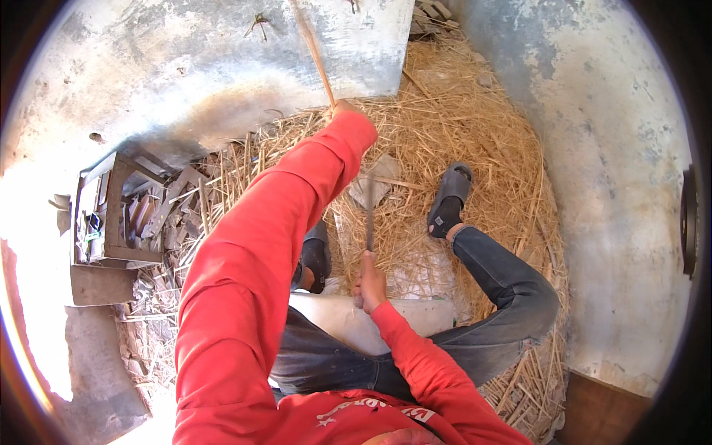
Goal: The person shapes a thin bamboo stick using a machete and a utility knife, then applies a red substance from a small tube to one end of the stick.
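My left hand [343,110], at the end of an outstretched red sleeve, is closed round a thin brown wooden strip [315,55]. The strip slants up past the pale wall, and its far end runs out of the picture. Closer to my body, my right hand [371,283] grips the handle of a knife [370,215]. Its long, narrow, dark blade points away from me, apart from the strip. Below the right hand, a smooth whitish piece [415,314] lies across between my legs; I cannot tell what it is.
Straw and wood shavings [493,152] cover the floor around my slippered feet [450,194]. A flat stone-like piece [374,182] lies beyond the blade. At the left stands a wooden cabinet [115,211] beside scrap wood [178,200]. Weathered walls [601,148] curve round.
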Motion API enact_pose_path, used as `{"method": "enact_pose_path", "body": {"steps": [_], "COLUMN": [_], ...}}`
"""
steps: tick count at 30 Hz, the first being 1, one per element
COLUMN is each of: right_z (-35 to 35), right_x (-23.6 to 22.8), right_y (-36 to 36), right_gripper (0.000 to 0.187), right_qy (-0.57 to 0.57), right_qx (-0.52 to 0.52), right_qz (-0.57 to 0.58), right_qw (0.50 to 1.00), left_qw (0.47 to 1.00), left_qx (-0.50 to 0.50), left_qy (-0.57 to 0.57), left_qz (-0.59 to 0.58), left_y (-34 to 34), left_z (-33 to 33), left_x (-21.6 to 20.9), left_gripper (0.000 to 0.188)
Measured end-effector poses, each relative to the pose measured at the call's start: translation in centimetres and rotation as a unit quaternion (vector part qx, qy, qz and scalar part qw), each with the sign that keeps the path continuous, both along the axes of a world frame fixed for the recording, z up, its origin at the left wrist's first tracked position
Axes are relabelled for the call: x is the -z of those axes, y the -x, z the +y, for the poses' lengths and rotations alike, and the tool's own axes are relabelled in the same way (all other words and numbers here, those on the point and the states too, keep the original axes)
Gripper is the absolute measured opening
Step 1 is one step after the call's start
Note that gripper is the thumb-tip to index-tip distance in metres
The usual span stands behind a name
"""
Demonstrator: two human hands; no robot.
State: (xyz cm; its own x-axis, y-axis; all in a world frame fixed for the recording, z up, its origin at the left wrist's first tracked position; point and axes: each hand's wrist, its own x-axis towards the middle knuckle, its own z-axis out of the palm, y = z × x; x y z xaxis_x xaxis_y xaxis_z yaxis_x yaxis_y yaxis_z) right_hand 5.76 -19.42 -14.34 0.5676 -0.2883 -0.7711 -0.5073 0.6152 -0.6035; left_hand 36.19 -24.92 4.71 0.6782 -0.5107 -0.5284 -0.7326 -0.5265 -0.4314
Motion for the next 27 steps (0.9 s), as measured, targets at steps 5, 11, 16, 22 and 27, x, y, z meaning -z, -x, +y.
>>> {"method": "enact_pose_path", "body": {"steps": [5,11,16,22,27], "right_z": [-3.0,-0.3,-0.3,-3.2,-2.5], "right_x": [-6.0,-0.8,5.4,-1.8,2.7], "right_y": [-1.9,-0.1,0.7,-2.6,-2.3], "right_gripper": [0.052,0.051,0.051,0.050,0.053], "right_qy": [0.060,0.151,-0.031,0.105,0.188], "right_qx": [0.089,0.041,0.051,0.040,0.067], "right_qz": [-0.151,-0.301,0.004,-0.198,-0.244], "right_qw": [0.983,0.941,0.998,0.974,0.949], "left_qw": [0.999,0.995,0.999,0.996,0.998], "left_qx": [-0.044,-0.090,-0.039,-0.085,-0.059], "left_qy": [-0.014,-0.020,0.005,0.019,0.002], "left_qz": [0.026,0.030,0.024,0.007,0.021], "left_y": [-0.1,-3.0,-1.1,-1.0,-1.2], "left_z": [-0.6,-1.9,-1.3,0.7,-0.1], "left_x": [-0.1,1.4,-1.0,-1.2,-0.8], "left_gripper": [0.036,0.038,0.038,0.036,0.035]}}
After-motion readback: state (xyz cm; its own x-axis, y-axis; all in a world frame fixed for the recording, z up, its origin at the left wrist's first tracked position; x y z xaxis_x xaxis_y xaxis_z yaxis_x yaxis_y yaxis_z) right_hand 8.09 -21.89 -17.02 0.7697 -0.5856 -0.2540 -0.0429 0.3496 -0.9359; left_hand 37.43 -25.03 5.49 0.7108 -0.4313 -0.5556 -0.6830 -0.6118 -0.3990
